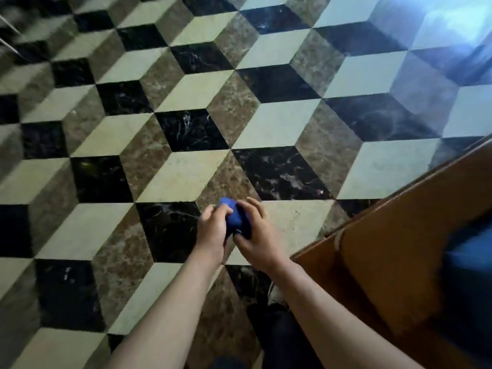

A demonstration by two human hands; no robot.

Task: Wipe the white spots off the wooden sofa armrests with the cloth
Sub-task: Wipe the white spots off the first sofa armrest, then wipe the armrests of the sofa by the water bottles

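Blue cloth [237, 218] between both hands [231, 230]

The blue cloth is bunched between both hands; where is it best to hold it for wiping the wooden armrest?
Probably keep the blue cloth in the right hand, gripping its upper bunched part from above so a pad of fabric stays free below. The wooden armrest lies on that side; the left hand could let go.

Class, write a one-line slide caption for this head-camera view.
Both hands, left and right, bunch a blue cloth above the cube-patterned floor, beside the wooden sofa armrest.
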